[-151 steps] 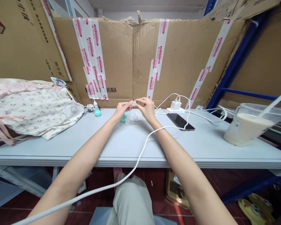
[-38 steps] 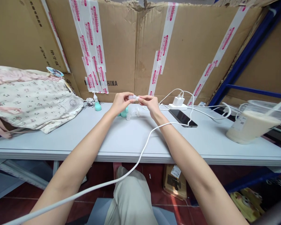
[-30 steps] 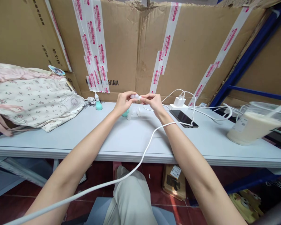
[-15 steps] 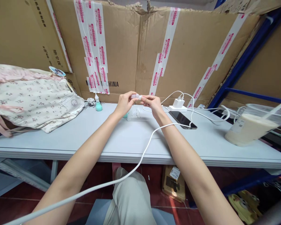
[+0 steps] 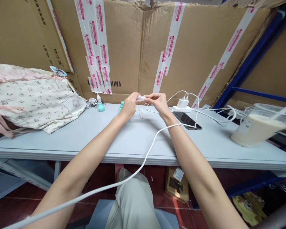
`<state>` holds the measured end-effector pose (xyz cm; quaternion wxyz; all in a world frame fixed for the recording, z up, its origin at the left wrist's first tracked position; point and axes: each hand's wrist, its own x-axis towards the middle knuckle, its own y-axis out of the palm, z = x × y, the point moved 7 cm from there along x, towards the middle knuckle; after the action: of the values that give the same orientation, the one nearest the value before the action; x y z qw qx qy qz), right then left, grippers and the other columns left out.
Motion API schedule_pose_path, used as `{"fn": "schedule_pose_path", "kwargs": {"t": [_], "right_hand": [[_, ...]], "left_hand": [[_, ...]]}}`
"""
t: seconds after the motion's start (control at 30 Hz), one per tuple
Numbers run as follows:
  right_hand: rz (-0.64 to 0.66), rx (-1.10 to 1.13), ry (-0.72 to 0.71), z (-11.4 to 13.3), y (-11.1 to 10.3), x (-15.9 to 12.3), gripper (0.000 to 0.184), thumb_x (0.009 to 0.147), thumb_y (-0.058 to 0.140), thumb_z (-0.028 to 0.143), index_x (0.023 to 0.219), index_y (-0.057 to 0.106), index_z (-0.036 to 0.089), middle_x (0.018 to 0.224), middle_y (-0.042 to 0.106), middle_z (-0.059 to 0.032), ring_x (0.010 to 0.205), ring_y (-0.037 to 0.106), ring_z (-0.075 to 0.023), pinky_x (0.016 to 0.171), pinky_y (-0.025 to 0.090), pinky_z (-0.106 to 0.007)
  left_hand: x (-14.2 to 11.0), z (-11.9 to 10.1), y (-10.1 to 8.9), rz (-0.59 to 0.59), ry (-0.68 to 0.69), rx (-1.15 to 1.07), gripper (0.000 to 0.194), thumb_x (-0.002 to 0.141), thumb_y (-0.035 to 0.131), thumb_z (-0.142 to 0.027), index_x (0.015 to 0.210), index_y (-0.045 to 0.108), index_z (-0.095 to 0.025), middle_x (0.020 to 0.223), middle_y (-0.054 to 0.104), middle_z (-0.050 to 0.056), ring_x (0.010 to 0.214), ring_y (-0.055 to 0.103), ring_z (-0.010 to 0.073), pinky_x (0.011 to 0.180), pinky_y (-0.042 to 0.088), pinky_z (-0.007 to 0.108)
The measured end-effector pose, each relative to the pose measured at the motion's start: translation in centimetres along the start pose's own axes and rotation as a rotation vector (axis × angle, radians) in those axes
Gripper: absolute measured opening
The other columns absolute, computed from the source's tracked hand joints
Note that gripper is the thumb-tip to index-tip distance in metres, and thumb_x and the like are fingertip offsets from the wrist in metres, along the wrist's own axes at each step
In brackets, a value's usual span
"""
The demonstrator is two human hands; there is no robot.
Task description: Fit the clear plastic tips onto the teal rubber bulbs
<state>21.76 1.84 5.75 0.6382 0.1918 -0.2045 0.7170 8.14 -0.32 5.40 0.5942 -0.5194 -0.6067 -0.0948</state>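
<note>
Pinching its ends, suitable hold points, left hand (image 5: 129,106) and right hand (image 5: 160,102) are supporting a likely light, stiff clear plastic piece (image 5: 140,98).

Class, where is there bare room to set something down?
Bare tabletop shows between bag and left forearm, between that and the right forearm, and between phone and cup. It is crowded around the charger and cables, and by the left hand, with green parts and clear parts nearby.
</note>
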Motion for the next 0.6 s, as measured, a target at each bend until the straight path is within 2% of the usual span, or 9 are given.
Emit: {"fn": "schedule_pose_path", "kwargs": {"t": [0.3,0.6], "right_hand": [[-0.027,0.013,-0.024,1.7,0.5,-0.5,0.029,0.056,0.082,0.036,0.071,0.068,0.015,0.07,0.069,-0.0054,0.069,0.067,-0.0195,0.059,0.054,-0.031],[0.053,-0.031,-0.015,0.8,0.6,0.0,0.039,0.047,0.084,0.044,0.066,0.066,0.015,0.068,0.069,-0.0047,0.062,0.064,-0.0164,0.059,0.053,-0.03]], "left_hand": [[-0.1,-1.2,-0.7,-0.138,-0.024,-0.048,0.013,0.09,0.038,-0.019,0.089,0.051,-0.019,0.089,0.057,0.006,0.085,0.053,0.0184,0.077,0.04,0.029],[-0.4,-0.5,0.4,-0.004,-0.015,0.058,0.014,0.089,0.037,-0.015,0.091,0.05,-0.017,0.092,0.058,0.008,0.086,0.054,0.02,0.076,0.04,0.03]]}}
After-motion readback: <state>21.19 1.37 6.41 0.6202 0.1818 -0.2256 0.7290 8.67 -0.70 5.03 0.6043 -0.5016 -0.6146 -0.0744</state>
